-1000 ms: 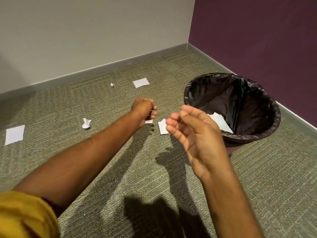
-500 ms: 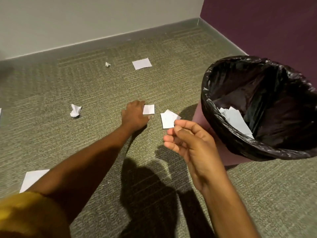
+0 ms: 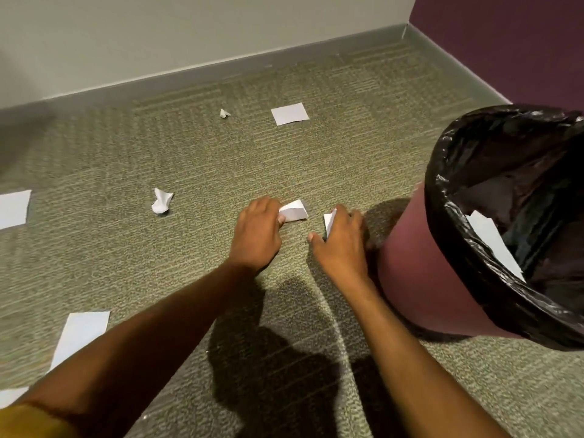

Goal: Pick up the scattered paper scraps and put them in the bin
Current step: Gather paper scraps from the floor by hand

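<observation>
On the green carpet my left hand [image 3: 257,233] pinches a small white paper scrap [image 3: 294,210], whose far edge is lifted. My right hand [image 3: 343,240] lies over a second white scrap [image 3: 329,220] with its fingers curled on it; only the scrap's left edge shows. The maroon bin [image 3: 420,273] with a black liner [image 3: 467,216] stands just right of my right hand and holds several white scraps. Other scraps lie about: a crumpled scrap [image 3: 161,200] to the left, a flat square scrap [image 3: 290,113] farther back, a tiny crumpled bit [image 3: 224,113].
Flat white sheets lie at the left edge [image 3: 13,209] and near my left forearm [image 3: 80,335]. A grey wall with baseboard [image 3: 221,71] runs along the back and a purple wall [image 3: 505,42] stands behind the bin. My shadow falls on the carpet below my hands.
Both hands have dropped to the carpet. The left hand now pinches the scrap it was beside, and the right hand has come down from mid-air onto the second scrap. The view has moved closer.
</observation>
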Demonstrator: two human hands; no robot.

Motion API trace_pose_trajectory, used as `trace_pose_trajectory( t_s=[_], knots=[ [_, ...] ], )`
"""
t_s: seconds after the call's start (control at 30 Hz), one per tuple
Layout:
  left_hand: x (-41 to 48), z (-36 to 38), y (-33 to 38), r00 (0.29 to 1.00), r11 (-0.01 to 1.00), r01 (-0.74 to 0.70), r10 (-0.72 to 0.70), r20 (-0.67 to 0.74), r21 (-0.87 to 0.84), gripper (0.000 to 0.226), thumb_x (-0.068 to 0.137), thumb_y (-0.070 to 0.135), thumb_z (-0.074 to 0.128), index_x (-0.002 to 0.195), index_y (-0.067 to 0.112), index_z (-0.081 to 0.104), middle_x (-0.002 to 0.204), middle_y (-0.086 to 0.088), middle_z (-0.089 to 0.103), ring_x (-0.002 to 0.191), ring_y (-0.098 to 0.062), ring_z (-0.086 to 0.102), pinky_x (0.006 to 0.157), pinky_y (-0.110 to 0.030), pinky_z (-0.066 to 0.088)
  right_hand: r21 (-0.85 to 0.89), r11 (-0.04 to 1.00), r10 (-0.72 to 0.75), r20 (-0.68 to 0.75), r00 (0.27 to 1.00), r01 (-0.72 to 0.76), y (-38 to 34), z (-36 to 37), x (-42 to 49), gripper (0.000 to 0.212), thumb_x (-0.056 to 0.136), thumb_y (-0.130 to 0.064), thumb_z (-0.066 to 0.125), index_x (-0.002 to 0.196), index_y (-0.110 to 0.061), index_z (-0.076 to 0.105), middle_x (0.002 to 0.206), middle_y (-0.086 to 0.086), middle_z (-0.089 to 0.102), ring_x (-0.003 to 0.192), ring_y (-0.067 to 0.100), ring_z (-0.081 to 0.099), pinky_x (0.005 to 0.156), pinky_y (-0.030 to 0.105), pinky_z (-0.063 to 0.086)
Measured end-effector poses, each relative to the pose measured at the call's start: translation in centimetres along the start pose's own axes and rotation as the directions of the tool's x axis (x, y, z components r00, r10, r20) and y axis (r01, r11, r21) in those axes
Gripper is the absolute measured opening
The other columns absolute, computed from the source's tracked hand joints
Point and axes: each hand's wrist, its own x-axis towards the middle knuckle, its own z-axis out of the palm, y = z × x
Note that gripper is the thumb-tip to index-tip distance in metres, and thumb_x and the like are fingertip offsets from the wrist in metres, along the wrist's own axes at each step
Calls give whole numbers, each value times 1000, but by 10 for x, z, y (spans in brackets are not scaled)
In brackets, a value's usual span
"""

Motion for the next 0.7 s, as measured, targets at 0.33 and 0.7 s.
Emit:
trace_pose_trajectory(
  t_s=[0.33, 0.7],
  knots=[
    [-7, -3, 1, 999, 999, 44, -44, 29, -5, 19, 106, 25, 52, 118, 14, 62, 119, 0, 57, 114, -20, 51, 99, -44, 44, -34, 995, -97, -68, 993, 95, 7, 8, -25, 48, 82, 9, 74, 126, -9, 70, 120, 9, 59, 116, 28, 48, 89, 38, 52],
    [-9, -38, 13, 954, 956, 225, -177, 244, -188, 11, 99, 28, 67, 91, 22, 63, 102, -7, 63, 98, -27, 59, 80, -36, 43, 562, 779, 256, 121, 959, -278, -10, -11, -77, 21, 85, -24, 88, 105, -27, 82, 84, -15, 73, 81, 15, 73, 69, 31, 55]
  ],
)
